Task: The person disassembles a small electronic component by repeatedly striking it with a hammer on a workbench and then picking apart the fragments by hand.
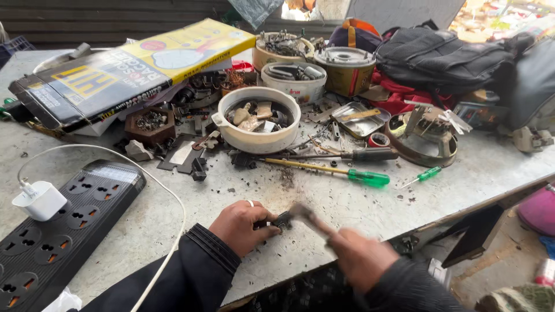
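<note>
My left hand [241, 226], with a ring on one finger, pins a small dark part [283, 220] against the grey worktop [173, 208] near its front edge. To its right, my right hand [359, 258] grips a small hammer [303, 212] by the handle. The hammer's head is blurred and sits right over the small part. Both sleeves are dark.
A black power strip [63, 225] with a white plug [39, 200] lies at the left. Behind the hands lie a green-handled screwdriver [347, 173], a small green one [425, 174], a white bowl of parts [258, 124], tubs, a flat box [127, 69] and bags [445, 58].
</note>
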